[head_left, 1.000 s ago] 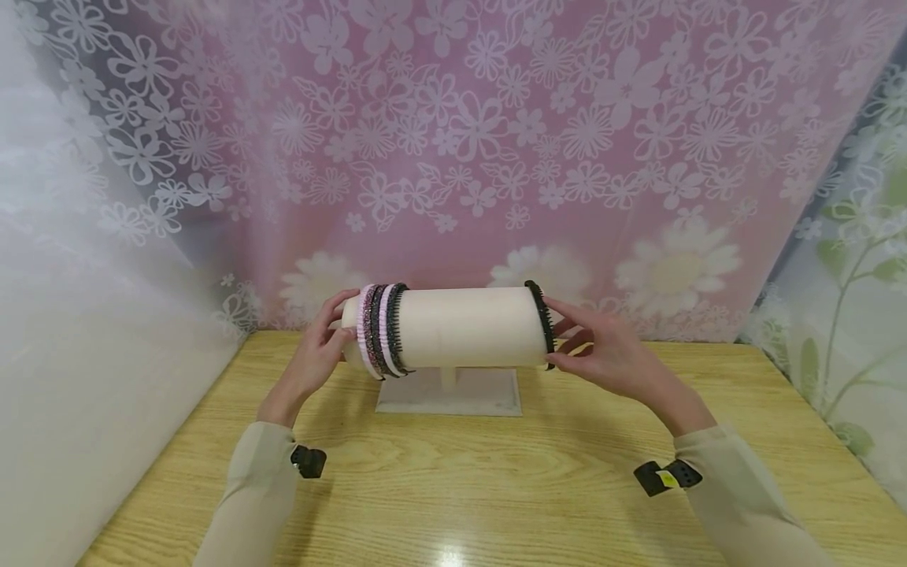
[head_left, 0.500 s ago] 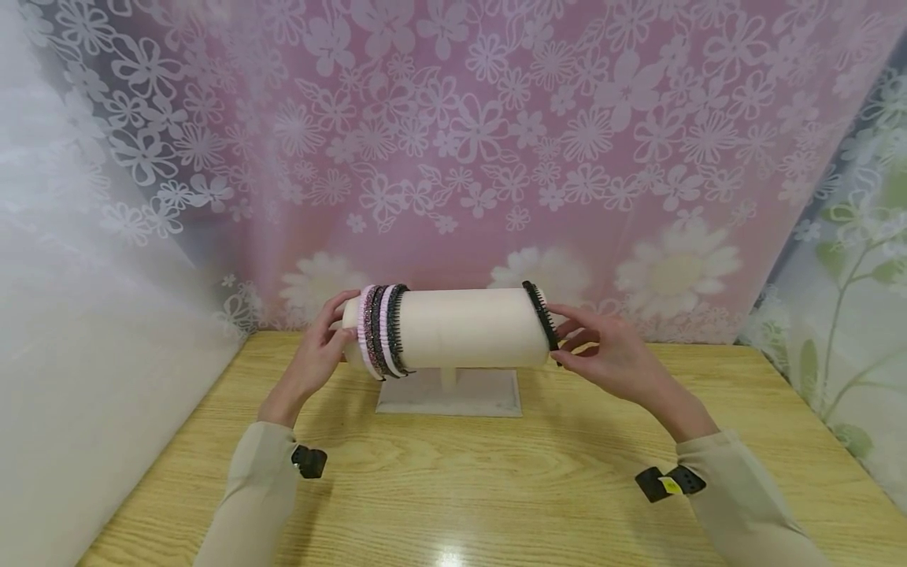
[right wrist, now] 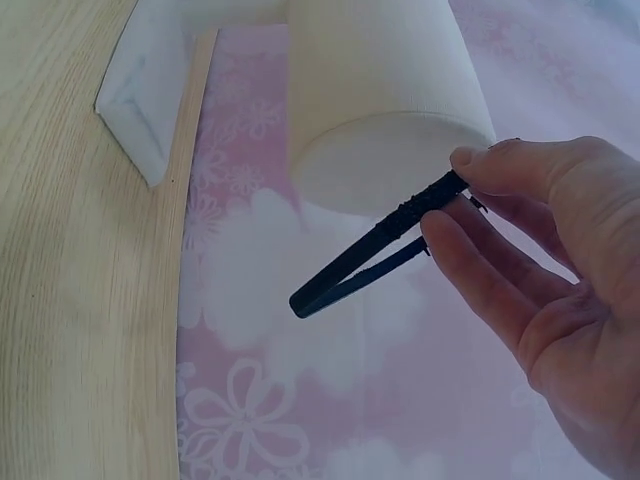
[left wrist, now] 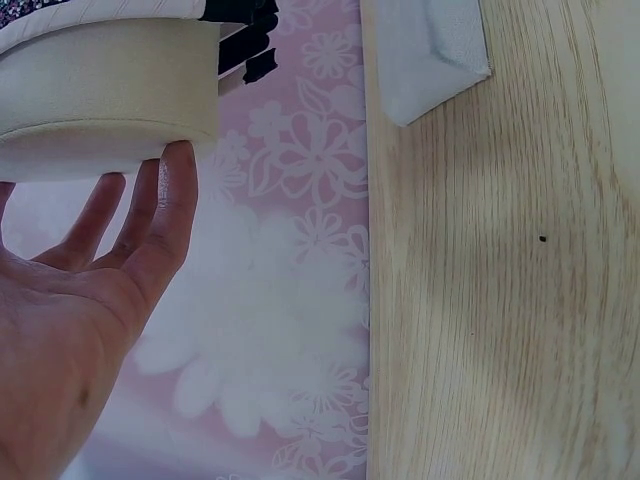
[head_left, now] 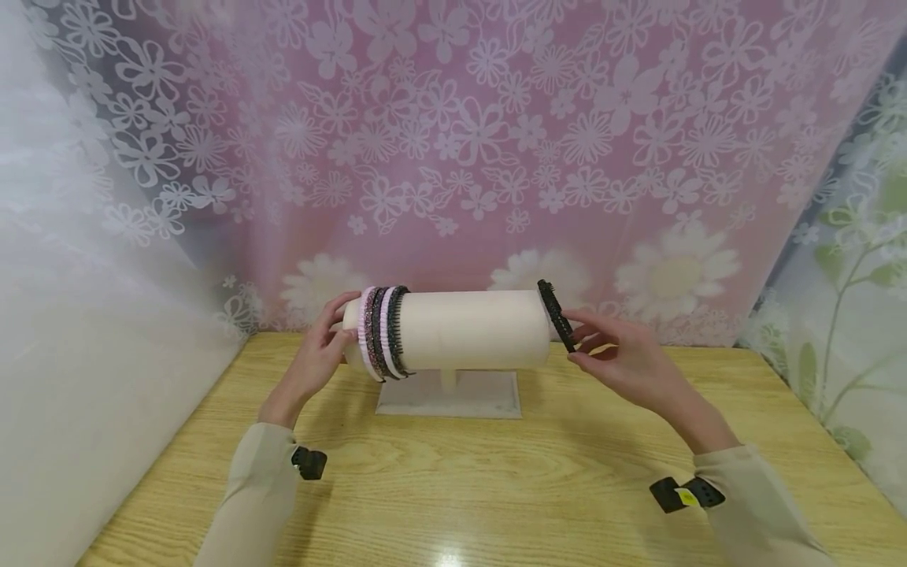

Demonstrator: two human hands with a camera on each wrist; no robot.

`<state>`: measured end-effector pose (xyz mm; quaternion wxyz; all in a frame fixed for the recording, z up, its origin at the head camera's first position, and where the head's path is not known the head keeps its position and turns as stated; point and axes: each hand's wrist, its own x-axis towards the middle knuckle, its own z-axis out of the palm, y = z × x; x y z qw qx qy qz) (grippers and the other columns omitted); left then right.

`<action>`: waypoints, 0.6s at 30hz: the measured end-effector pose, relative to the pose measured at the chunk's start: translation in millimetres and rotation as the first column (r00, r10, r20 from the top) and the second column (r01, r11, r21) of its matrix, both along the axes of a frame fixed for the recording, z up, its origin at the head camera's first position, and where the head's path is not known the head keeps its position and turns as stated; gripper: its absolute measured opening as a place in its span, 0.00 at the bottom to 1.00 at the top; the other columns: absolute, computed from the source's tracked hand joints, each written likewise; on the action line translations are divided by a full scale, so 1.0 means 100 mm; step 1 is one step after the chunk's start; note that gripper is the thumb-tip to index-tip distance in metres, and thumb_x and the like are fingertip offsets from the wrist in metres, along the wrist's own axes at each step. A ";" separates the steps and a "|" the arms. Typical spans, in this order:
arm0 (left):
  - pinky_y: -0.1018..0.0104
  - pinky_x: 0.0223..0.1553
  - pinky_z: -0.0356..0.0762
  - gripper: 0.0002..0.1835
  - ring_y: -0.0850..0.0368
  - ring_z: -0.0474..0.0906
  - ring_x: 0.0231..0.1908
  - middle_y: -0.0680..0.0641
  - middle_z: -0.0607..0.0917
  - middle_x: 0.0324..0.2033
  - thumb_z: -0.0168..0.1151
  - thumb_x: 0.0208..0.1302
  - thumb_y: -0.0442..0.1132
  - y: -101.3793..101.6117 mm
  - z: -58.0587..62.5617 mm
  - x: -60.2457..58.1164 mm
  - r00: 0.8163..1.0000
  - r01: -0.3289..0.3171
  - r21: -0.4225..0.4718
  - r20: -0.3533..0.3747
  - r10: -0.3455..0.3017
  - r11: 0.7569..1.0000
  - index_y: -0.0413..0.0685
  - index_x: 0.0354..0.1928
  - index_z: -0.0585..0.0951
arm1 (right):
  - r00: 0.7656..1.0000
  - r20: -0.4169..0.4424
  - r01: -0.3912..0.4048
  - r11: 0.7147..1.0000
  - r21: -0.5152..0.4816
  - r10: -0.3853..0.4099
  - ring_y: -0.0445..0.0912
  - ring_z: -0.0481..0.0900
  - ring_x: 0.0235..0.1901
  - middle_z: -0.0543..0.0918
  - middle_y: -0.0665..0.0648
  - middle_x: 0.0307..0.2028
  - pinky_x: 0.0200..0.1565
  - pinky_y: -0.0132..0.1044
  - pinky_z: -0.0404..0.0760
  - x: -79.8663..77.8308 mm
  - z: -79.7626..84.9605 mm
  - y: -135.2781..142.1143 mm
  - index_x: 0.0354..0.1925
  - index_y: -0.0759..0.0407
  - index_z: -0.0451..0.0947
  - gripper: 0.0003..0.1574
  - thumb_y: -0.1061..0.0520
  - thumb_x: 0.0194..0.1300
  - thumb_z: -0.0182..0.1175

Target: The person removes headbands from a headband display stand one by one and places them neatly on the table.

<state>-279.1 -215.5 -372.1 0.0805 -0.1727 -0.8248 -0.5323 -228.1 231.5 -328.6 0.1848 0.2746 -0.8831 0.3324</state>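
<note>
A cream padded headband roll [head_left: 471, 329] lies level on a short post above a pale flat base [head_left: 453, 395]. My left hand [head_left: 315, 346] holds its left end, thumb in front and fingers behind; in the left wrist view the fingertips [left wrist: 178, 160] press against the roll's end. Several headbands [head_left: 379, 331], pink, glittery and dark, sit close together near that hand. Off the right end, my right hand [head_left: 623, 362] pinches a black toothed headband [right wrist: 350, 262] between thumb and fingers. This headband is tilted, just beyond the roll's bare right end.
The stand is on a wood-grain table [head_left: 439, 488] near its back edge. A pink floral curtain [head_left: 453, 157] hangs behind, with pale sheets at the left [head_left: 85, 315] and right [head_left: 864, 315] sides.
My right hand has drawn the black headband rightward off the roll's right end, and the band has tilted more. My left hand stays where it was on the left end.
</note>
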 end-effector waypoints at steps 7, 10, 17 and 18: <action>0.48 0.40 0.84 0.30 0.35 0.79 0.55 0.36 0.70 0.70 0.47 0.78 0.40 0.00 -0.01 0.01 1.000 0.002 -0.005 -0.011 -0.002 1.000 0.67 0.78 0.61 | 0.999 -0.025 0.045 0.999 0.004 -0.044 0.43 0.87 0.37 0.89 0.60 0.42 0.38 0.30 0.85 0.11 -0.05 0.14 0.63 0.61 0.79 0.33 0.68 0.59 0.72; 0.53 0.38 0.84 0.30 0.35 0.79 0.55 0.35 0.69 0.70 0.46 0.78 0.39 0.00 -0.01 0.01 1.000 0.007 -0.005 -0.013 -0.007 1.000 0.67 0.78 0.60 | 0.997 -0.048 0.056 0.998 -0.004 -0.057 0.38 0.86 0.36 0.90 0.59 0.41 0.37 0.27 0.84 0.15 -0.08 0.21 0.62 0.60 0.80 0.33 0.69 0.58 0.72; 0.52 0.39 0.84 0.30 0.35 0.79 0.55 0.35 0.70 0.70 0.47 0.78 0.40 0.00 -0.01 0.01 1.000 0.004 -0.002 -0.019 -0.004 1.000 0.70 0.78 0.61 | 0.992 -0.084 0.101 0.995 0.023 -0.099 0.30 0.84 0.35 0.89 0.55 0.38 0.36 0.22 0.82 0.19 -0.15 0.38 0.63 0.59 0.80 0.36 0.71 0.56 0.73; 0.49 0.39 0.84 0.30 0.35 0.79 0.55 0.35 0.70 0.70 0.47 0.79 0.40 0.00 -0.01 0.02 1.000 0.005 0.000 -0.020 -0.005 1.000 0.70 0.78 0.61 | 0.991 -0.088 0.107 0.994 0.029 -0.104 0.31 0.84 0.34 0.89 0.55 0.38 0.36 0.22 0.82 0.20 -0.16 0.40 0.63 0.58 0.80 0.36 0.70 0.56 0.73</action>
